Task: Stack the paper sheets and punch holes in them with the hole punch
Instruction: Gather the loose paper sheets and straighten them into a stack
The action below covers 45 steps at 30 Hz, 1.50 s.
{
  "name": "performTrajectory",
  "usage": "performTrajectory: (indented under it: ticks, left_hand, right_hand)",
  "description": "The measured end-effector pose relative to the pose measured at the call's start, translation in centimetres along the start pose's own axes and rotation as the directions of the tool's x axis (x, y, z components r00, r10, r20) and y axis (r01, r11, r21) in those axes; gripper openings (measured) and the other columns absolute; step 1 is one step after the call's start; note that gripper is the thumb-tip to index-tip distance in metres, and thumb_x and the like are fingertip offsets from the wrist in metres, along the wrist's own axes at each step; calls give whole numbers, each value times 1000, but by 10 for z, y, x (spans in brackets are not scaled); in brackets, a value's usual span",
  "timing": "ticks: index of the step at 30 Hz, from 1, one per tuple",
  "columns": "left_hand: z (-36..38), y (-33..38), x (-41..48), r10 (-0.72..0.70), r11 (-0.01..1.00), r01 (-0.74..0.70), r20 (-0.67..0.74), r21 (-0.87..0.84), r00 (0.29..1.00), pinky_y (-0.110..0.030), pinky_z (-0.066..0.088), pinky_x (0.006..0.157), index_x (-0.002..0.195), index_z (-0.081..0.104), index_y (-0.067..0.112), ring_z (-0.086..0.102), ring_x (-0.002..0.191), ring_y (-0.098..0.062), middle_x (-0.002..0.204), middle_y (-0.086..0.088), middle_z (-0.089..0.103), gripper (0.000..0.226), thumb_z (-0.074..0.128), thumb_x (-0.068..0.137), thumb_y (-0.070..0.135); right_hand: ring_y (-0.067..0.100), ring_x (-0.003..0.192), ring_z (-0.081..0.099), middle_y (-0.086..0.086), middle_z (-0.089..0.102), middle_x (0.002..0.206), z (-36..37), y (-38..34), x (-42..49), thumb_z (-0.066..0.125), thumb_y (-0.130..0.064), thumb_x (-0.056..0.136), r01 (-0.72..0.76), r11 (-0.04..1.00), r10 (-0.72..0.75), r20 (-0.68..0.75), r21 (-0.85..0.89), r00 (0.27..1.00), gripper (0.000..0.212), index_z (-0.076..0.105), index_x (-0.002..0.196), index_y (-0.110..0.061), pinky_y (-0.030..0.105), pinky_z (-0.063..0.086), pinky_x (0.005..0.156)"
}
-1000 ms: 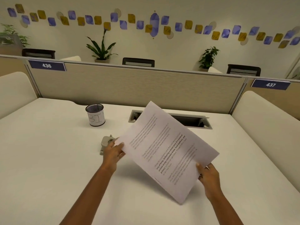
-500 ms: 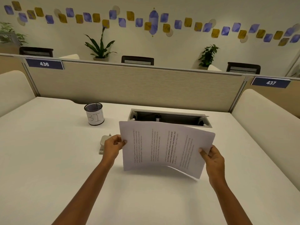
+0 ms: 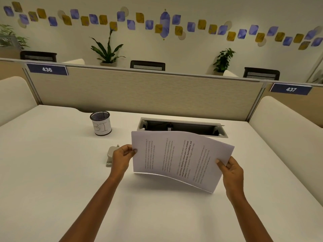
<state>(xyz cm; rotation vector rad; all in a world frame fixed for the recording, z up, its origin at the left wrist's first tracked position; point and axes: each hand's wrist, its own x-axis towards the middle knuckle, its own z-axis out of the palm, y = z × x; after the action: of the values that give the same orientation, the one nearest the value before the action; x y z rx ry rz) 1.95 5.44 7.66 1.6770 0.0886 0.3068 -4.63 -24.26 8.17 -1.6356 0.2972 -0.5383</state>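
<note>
The paper sheets (image 3: 180, 158) are white, printed with lines of text that run sideways, and bowed in a shallow wave; they are held broadside above the middle of the white desk (image 3: 52, 172). The left hand (image 3: 121, 159) pinches their left edge, thumb on the printed face; the right hand (image 3: 230, 172) pinches the right edge the same way. How many sheets there are cannot be told, nor whether the lower edge touches the desk; the print is too small to read. The grey hole punch (image 3: 110, 155) lies just behind the left hand, half hidden by it. A mesh cup (image 3: 101, 123) lettered "BIN" stands farther back, left of an open cable tray (image 3: 181, 127); beyond rises a beige partition (image 3: 139, 91) with plates 436 and 437, then chairs, plants and a wall of blue and yellow shapes.
</note>
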Motion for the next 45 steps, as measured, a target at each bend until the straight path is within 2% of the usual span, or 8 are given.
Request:
performTrajectory:
  ticks: [6,11,16,22,31,37,41,45]
  left_hand:
    - [-2,-4,0,-45,997,47,33,-57,998,-8,49,61,99,59,9,62,83,-17,100,-2,64,16,60,84,3]
    - [-4,-20,-8,-156,984,165,120,-72,981,-21,50,75,107,58,8,61,89,-19,109,-3,62,24,60,84,3]
    - [-6,-31,-19,-155,985,167,181,-53,971,-10,51,62,97,62,21,64,80,-5,101,0,66,21,62,83,6]
    - [2,-33,-27,-223,957,250,177,-146,959,-22,55,66,104,64,13,65,83,-24,101,-8,67,20,57,86,6]
    - [39,-20,-44,-390,882,398,82,-254,917,-19,53,47,91,62,7,61,65,-17,88,-9,66,8,55,88,4]
    - [61,-14,-66,-471,818,490,139,-301,871,-28,51,57,86,62,8,60,68,-20,82,-8,65,10,53,90,6]
    - [67,-15,-74,-483,781,528,215,-332,849,-32,54,69,100,61,8,63,83,-25,93,-8,66,13,53,90,5]
    - [56,-19,-71,-456,807,501,211,-312,865,-18,57,53,95,62,8,66,78,-19,94,-10,68,12,54,89,3]
  right_hand:
    - [11,80,61,4,62,103,-2,3,2,56,-10,89,-10,1000,10,18,-1,1000,19,52,104,-20,19,48,65]
    - [35,102,59,18,60,121,-7,25,2,61,-7,87,-206,969,219,85,-138,972,40,46,124,-6,40,47,84]
    - [39,123,47,23,46,137,-10,50,-12,64,-7,84,-349,911,365,35,-222,930,57,38,135,-8,45,39,101]
    - [38,134,34,22,26,148,3,55,-32,65,-12,84,-398,873,394,-75,-283,916,74,22,145,-3,47,31,111]
    - [26,95,48,16,44,125,31,49,-48,63,-12,86,-573,814,578,-28,95,816,41,41,118,1,45,47,90]
    - [30,100,57,16,61,113,41,33,-56,52,0,90,-652,604,605,268,459,750,37,49,126,-6,45,47,89]
    - [30,105,56,15,56,126,42,34,-53,50,6,89,-557,718,535,182,418,825,45,45,132,-6,44,47,90]
    - [28,101,58,14,58,125,33,35,-48,52,7,88,-485,823,461,153,296,874,46,46,132,-6,43,48,91]
